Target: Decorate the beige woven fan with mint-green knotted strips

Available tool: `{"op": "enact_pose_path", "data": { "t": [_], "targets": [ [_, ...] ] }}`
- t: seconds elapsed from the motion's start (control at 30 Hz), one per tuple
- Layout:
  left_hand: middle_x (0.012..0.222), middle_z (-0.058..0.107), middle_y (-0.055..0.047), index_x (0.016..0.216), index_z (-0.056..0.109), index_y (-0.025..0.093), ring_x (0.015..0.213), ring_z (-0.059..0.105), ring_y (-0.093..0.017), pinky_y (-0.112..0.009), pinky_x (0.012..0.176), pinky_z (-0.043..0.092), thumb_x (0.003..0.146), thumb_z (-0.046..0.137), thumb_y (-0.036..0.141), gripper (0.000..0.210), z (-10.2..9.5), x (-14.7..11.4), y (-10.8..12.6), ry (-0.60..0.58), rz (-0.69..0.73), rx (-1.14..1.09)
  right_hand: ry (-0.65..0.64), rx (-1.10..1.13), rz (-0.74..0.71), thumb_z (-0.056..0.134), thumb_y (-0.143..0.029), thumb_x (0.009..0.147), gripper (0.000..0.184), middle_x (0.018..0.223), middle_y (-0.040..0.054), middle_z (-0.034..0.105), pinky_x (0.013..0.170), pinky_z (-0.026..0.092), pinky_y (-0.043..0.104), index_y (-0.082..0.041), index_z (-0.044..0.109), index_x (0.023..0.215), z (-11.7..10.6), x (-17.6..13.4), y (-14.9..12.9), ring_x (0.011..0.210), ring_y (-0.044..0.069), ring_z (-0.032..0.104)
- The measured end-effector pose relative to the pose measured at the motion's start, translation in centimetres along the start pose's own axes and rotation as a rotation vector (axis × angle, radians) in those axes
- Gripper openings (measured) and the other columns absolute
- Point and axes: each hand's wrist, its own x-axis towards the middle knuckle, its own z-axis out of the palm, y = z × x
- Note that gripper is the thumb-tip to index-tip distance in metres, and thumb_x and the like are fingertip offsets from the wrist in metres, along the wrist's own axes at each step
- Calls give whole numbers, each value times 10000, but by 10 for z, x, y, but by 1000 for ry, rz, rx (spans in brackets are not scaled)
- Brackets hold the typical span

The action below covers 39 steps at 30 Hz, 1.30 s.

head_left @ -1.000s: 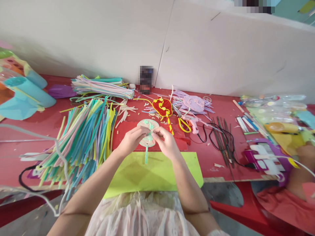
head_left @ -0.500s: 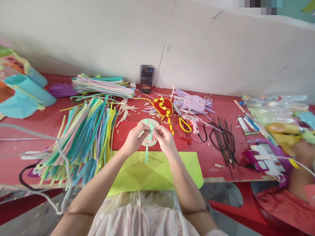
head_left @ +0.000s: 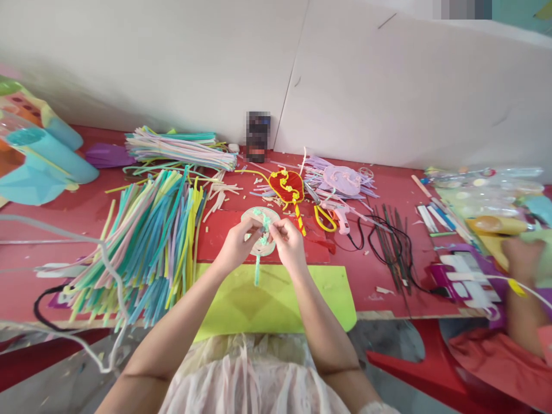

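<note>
A round cream fan [head_left: 247, 215] made of coiled pipe cleaners, with a mint-green handle [head_left: 257, 270], lies on a red sheet [head_left: 215, 236]. Mint-green pipe cleaner [head_left: 265, 219] twists form a curly pattern across its face. Over the left side of the fan, my left hand [head_left: 240, 244] is closed, thumb and fingers pinched at the green pipe cleaner. My right hand [head_left: 290, 244] pinches from the other side, its fingertips close to the left ones. The fingers cover part of the pattern, and the exact grip is partly hidden.
Bundles of pastel pipe cleaners [head_left: 150, 230] lie left. Behind the fan are a red-and-yellow fan [head_left: 287, 187], yellow-handled scissors [head_left: 324, 219], a pink glue gun [head_left: 340, 217] and a lilac piece [head_left: 342, 180]. A black cord [head_left: 370, 244] runs right, towards another person's arm [head_left: 524, 287].
My hands stay over the fan, and the fingertips have shifted slightly, showing a bit more of the green pattern. The other person's hand at the right has moved a little.
</note>
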Motion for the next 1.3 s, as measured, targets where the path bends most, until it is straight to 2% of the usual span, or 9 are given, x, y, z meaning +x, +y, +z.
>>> {"op": "enact_pose_path", "data": {
  "t": [0.1, 0.27, 0.4, 0.53, 0.7, 0.87, 1.3],
  "targets": [
    [810, 612, -15, 861, 567, 173, 762, 575, -126, -246, 732, 452, 881, 496, 246, 104, 2, 0, 3, 35, 24, 6, 29, 48, 18, 561, -397, 851, 200, 608, -35, 561, 616, 434, 260, -219, 520, 771, 3, -1, -1, 597, 134, 560],
    [810, 591, -12, 838, 558, 174, 756, 550, -119, -241, 725, 438, 890, 487, 259, 122, 14, -3, 4, 166, 60, 23, 82, 103, 13, 557, -390, 855, 201, 612, -40, 556, 642, 430, 257, -217, 519, 760, 10, -4, -3, 610, 127, 557],
    [790, 588, -5, 848, 537, 180, 722, 557, -114, -234, 691, 446, 902, 466, 274, 129, 23, -5, 4, 248, 38, -23, 129, 139, 29, 556, -400, 850, 204, 608, -44, 546, 634, 428, 257, -219, 518, 763, 16, -6, -3, 606, 129, 548],
    [815, 602, -11, 878, 532, 183, 745, 572, -120, -235, 699, 455, 918, 436, 263, 131, 23, -6, 5, 200, 37, 40, 141, 122, 43, 563, -399, 845, 207, 605, -47, 545, 638, 426, 259, -217, 515, 760, 14, -6, -3, 603, 130, 547],
    [1008, 622, -65, 1030, 548, 196, 956, 568, -182, -309, 842, 443, 934, 415, 247, 171, 7, -7, 2, 167, 181, 409, 126, 87, 42, 559, -408, 848, 218, 596, -42, 556, 623, 414, 255, -214, 520, 758, 8, -5, -2, 595, 129, 548],
    [1018, 648, -89, 1070, 555, 189, 965, 582, -218, -347, 833, 426, 930, 443, 244, 187, -3, -9, -1, 119, 359, 727, 117, 81, 30, 564, -422, 840, 229, 594, -38, 564, 625, 429, 257, -214, 523, 755, 10, -5, 1, 587, 129, 557],
    [960, 665, -80, 1020, 587, 181, 919, 590, -210, -338, 817, 421, 933, 431, 208, 180, -9, -12, 8, 75, 436, 772, 94, -14, -14, 527, -398, 873, 215, 625, -26, 570, 649, 435, 264, -218, 511, 756, 10, -9, -9, 614, 135, 563]
  ]
}}
